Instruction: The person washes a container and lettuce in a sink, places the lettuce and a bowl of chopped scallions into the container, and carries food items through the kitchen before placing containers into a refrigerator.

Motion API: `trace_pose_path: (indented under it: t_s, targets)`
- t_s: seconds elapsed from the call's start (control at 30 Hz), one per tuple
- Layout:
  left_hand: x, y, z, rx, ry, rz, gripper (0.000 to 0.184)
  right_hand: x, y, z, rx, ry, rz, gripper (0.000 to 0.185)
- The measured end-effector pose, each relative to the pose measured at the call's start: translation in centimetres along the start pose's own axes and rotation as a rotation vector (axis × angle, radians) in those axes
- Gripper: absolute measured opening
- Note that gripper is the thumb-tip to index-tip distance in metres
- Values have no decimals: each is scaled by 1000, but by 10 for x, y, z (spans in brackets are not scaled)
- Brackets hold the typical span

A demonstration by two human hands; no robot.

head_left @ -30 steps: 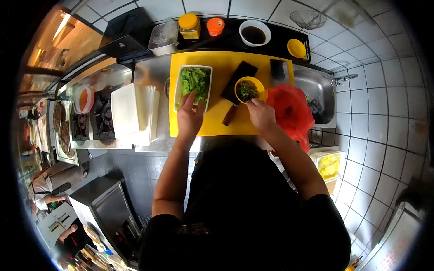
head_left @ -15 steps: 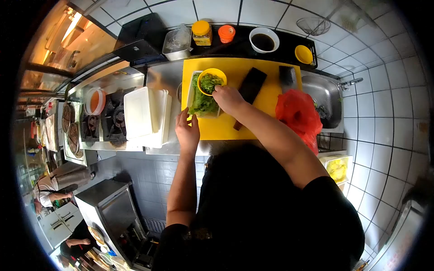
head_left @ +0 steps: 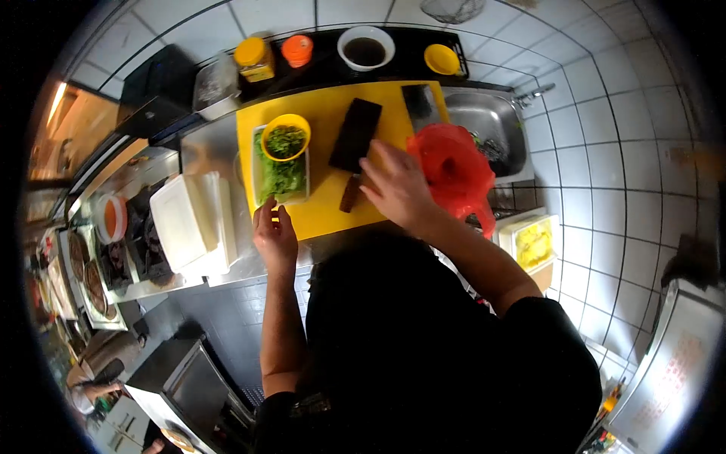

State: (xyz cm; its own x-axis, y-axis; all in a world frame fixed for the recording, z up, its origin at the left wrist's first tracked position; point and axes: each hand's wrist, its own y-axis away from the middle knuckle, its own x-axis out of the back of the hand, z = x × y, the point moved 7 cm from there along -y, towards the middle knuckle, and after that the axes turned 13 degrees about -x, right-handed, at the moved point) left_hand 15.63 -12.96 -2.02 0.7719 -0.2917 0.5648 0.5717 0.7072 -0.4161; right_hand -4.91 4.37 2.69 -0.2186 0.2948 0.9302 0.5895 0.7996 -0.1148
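On the yellow cutting board (head_left: 321, 219) stands a white tray (head_left: 306, 185) holding leafy greens (head_left: 281, 180). A yellow bowl (head_left: 306, 127) of chopped greens (head_left: 285, 141) rests over the tray's far end. My left hand (head_left: 275, 240) is at the tray's near edge, its fingers loosely bent and apart; whether they touch it I cannot tell. A cleaver (head_left: 357, 135) with a dark, wide blade lies right of the tray, its brown handle pointing towards me. Just right of that handle, my right hand (head_left: 401, 189) hovers with spread fingers and nothing in it.
A red plastic bag (head_left: 452, 166) sits at the board's right, before the steel sink (head_left: 491, 125). Jars and a white bowl of dark liquid (head_left: 365, 51) line the back ledge. White lids (head_left: 189, 223) lie left, beside the stove. A tub of yellow food (head_left: 534, 244) stands lower right.
My right hand has left the yellow bowl and moved right, to beside the cleaver's handle. My left hand stays by the tray's near edge. The whole view has shifted to the right.
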Motion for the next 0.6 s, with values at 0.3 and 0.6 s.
trace_pose_path:
  t_s: [0.3, 0.6]
  targets:
    - [-94, 9, 70, -141, 293, -447, 26, 34, 146, 154, -910, 264, -141, 99]
    - [-190, 21, 86, -128, 459, -816, 57, 23, 196, 194, -872, -292, 249, 41]
